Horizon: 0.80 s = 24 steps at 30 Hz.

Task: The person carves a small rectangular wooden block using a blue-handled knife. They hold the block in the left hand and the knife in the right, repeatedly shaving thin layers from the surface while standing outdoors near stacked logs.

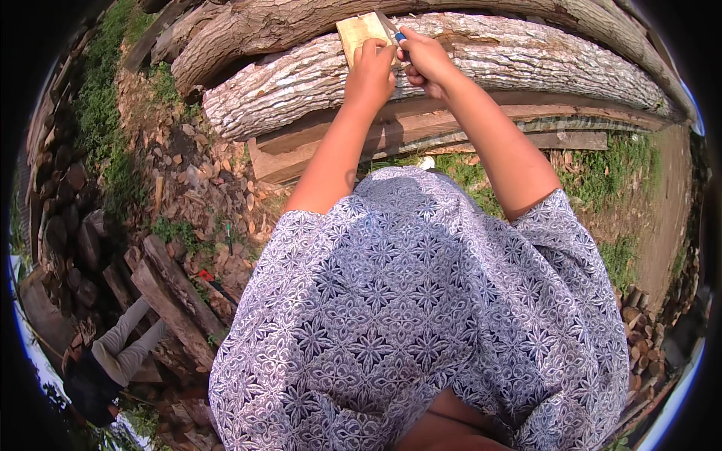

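Observation:
A pale, flat wooden block (361, 31) lies on top of a rough-barked log (278, 89) ahead of me. My left hand (370, 69) is closed over the block's near right part, pressing it against the log. Beside it, my right hand (426, 59) is wrapped round the blue and black handle of a knife (386, 22). Its narrow blade points away and to the left, lying along the block's right edge. Whether the blade cuts into the wood I cannot tell. My two hands are close together, nearly touching.
Another thick log (226, 36) lies behind, and sawn timber beams (301, 146) lie on the near side. Wood chips (199, 161) cover the ground at left. A person in light trousers (124, 342) is at lower left, near planks (177, 301). Cut firewood (645, 346) is stacked at lower right.

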Motion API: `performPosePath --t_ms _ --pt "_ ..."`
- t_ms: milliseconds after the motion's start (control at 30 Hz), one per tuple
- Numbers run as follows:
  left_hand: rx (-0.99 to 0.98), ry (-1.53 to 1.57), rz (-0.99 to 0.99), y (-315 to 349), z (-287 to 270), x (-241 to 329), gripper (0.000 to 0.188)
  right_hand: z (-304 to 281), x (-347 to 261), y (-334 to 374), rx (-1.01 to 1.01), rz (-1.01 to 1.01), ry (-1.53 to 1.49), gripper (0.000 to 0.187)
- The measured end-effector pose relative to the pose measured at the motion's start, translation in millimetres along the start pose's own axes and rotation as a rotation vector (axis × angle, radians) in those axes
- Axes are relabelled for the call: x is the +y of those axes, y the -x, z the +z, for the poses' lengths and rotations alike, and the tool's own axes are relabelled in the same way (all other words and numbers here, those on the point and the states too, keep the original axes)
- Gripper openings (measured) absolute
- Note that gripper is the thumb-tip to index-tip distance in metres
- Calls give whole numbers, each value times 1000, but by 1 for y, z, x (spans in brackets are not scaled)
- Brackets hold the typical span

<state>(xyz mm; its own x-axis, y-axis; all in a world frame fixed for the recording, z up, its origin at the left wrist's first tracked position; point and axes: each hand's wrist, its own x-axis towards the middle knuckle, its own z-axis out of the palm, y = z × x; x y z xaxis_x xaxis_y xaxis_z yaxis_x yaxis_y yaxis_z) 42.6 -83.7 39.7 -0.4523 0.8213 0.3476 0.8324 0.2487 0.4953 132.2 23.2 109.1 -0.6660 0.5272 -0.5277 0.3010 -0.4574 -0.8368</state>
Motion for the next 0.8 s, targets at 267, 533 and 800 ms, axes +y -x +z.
performPosePath --t_ms 267,533,800 --pt "50 -277 151 2 -16 -30 49 0 -5 17 71 36 153 56" --pt "-86 -289 171 -13 -18 -31 72 5 4 47 84 -5 365 57" --pt "-209 -335 199 -29 -32 -29 77 15 -17 33 -7 33 760 69"
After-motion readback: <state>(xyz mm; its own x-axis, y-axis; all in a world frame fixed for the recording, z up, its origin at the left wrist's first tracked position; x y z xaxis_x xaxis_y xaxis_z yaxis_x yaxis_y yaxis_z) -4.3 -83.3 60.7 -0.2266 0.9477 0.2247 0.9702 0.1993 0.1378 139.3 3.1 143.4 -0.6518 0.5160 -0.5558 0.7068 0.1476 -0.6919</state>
